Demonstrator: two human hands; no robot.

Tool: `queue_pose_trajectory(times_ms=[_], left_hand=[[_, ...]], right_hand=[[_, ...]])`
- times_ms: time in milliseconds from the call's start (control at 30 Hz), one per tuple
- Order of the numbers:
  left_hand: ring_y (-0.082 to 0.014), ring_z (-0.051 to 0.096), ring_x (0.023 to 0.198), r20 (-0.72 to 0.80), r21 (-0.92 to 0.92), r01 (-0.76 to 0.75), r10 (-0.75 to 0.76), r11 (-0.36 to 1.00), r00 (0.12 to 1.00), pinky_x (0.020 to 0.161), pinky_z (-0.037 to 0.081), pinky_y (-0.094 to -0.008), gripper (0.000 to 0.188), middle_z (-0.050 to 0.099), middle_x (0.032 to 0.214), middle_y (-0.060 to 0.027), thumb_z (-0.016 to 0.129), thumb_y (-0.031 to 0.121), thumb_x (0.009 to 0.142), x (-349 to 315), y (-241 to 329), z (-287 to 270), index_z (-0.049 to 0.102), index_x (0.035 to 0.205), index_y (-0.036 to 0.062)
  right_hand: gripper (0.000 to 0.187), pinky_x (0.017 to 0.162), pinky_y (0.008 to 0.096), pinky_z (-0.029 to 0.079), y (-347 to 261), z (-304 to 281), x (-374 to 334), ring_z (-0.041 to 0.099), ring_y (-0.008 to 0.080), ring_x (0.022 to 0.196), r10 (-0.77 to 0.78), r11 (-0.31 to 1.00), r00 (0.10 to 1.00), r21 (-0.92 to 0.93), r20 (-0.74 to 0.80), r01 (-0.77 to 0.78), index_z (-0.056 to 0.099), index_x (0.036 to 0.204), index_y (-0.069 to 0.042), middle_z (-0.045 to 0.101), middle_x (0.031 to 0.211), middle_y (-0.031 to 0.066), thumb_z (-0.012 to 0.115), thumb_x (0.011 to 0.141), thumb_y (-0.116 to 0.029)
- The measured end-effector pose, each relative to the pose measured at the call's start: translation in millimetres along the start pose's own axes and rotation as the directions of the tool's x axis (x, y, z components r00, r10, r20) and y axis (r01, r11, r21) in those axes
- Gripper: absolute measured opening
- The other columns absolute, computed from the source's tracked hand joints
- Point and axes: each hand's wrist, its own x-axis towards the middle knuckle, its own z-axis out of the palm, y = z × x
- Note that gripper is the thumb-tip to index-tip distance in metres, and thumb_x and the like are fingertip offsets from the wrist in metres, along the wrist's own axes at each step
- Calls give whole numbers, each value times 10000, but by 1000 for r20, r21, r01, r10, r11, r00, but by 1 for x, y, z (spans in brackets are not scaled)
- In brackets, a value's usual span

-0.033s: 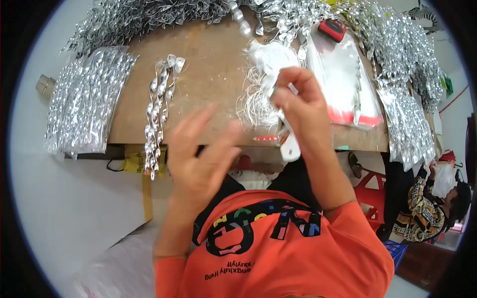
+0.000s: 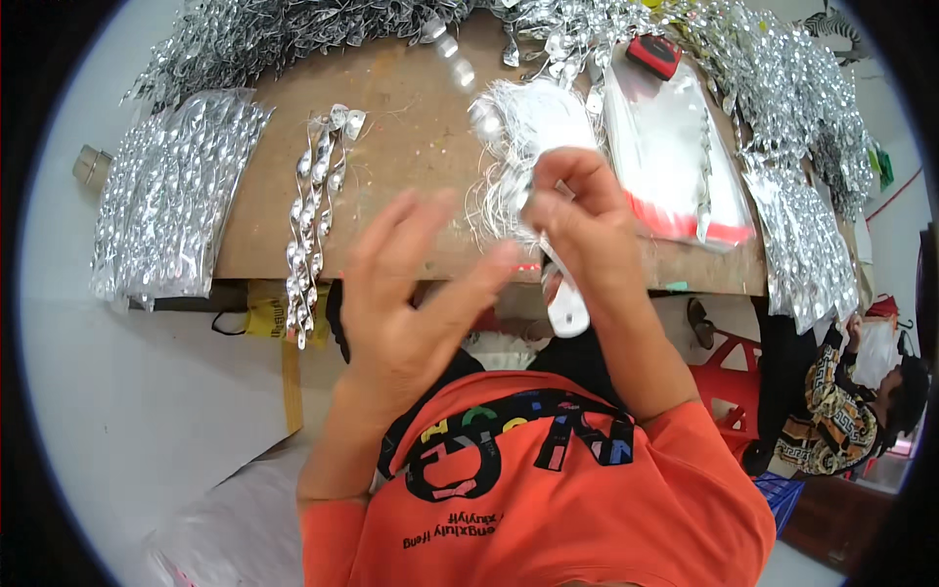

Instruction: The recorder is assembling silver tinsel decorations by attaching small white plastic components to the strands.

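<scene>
My right hand (image 2: 585,210) is closed in a pinch on a shiny silver twisted strip (image 2: 567,311). One rounded end of the strip, with a small hole, hangs below the hand over the table's front edge; more of the twist runs up and left beyond the fingers. Spread fingers show on my left hand (image 2: 401,298), which is blurred, holds nothing visible and stays apart from the strip. Behind my right hand lies a loose pile of white string (image 2: 533,122). Several finished-looking twisted strips (image 2: 311,215) lie together left of my left hand, overhanging the edge.
A bagged stack of silver twists (image 2: 176,196) covers the brown table's (image 2: 411,117) left end. Clear plastic bags (image 2: 660,137) lie at right under a red and black tape measure (image 2: 653,57). Silver twists (image 2: 313,34) heap along the back. Another person (image 2: 841,411) is at far right, near a red stool (image 2: 729,377).
My right hand has shifted slightly left and toward me, and the strip in it moved along. My left hand has moved a little right, its thumb nearer the strip.
</scene>
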Motion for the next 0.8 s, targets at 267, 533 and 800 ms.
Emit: queue_pose_trajectory(times_ms=[267, 533, 800], left_hand=[[-225, 569, 950, 126, 89, -343, 331, 935, 935, 911, 409, -417, 281, 618, 992, -23, 627, 151, 752, -13, 29, -10, 654, 1030, 174], [-84, 522, 638, 101, -460, 578, -607, 674, 788, 595, 447, -202, 208, 555, 844, -84, 550, 50, 860, -51, 13, -37, 454, 1030, -23], [-30, 396, 568, 426, -553, 741, -635, 381, 644, 504, 332, -173, 264, 526, 770, -24, 480, 125, 905, -66, -12, 13, 456, 1141, 11]], right_hand=[[181, 734, 220, 464, 14, -4, -54, 565, 97, 822, 308, 910, 881, 160, 360, -383, 528, 1031, -34, 565, 885, 15, 562, 857, -69], [119, 729, 286, 435, 5, -98, -54, 561, 202, 833, -178, 367, 972, -906, 154, 211, 601, 891, -23, 596, 891, 78, 599, 773, -6], [103, 692, 304, 431, 13, -95, -51, 557, 223, 811, -186, 324, 946, -893, 265, 314, 620, 844, -27, 603, 838, 81, 626, 744, -6]])
